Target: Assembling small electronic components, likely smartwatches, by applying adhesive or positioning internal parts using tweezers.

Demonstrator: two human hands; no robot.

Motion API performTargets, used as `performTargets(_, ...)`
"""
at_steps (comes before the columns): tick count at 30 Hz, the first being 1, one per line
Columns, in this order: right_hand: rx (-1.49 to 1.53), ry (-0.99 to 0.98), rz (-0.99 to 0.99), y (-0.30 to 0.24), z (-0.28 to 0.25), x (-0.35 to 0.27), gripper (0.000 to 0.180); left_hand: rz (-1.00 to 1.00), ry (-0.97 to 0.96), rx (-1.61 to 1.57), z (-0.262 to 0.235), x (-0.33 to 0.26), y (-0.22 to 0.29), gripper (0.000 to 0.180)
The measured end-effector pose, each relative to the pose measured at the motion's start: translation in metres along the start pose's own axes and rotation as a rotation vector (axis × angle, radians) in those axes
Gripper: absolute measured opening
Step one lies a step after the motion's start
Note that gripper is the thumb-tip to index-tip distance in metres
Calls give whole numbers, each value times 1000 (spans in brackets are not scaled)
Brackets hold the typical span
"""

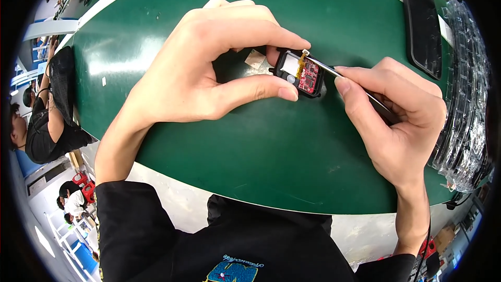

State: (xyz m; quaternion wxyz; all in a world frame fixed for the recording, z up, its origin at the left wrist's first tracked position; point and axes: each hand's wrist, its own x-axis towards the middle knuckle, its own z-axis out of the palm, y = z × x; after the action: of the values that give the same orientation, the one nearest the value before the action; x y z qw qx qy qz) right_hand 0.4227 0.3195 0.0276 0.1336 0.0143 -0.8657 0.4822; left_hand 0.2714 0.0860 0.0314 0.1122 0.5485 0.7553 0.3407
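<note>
My left hand [209, 68] pinched one small black open casing with a red circuit board [301, 74] just above the green worktop [250, 146]. My right hand [396, 120] gripped one thin metal tool, probably tweezers [360, 87], tip at the board's yellow strip. It looked light, stiff and fragile; best held by its edges.
</note>
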Motion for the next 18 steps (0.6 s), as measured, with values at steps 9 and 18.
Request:
performTargets(9, -107, 12, -174, 4, -5, 1, 23, -74, 64, -62, 3, 1, 4, 58)
performTargets(18, -223, 43, -266, 7, 1, 0, 31, -34, 68, -8, 2, 0, 3, 54)
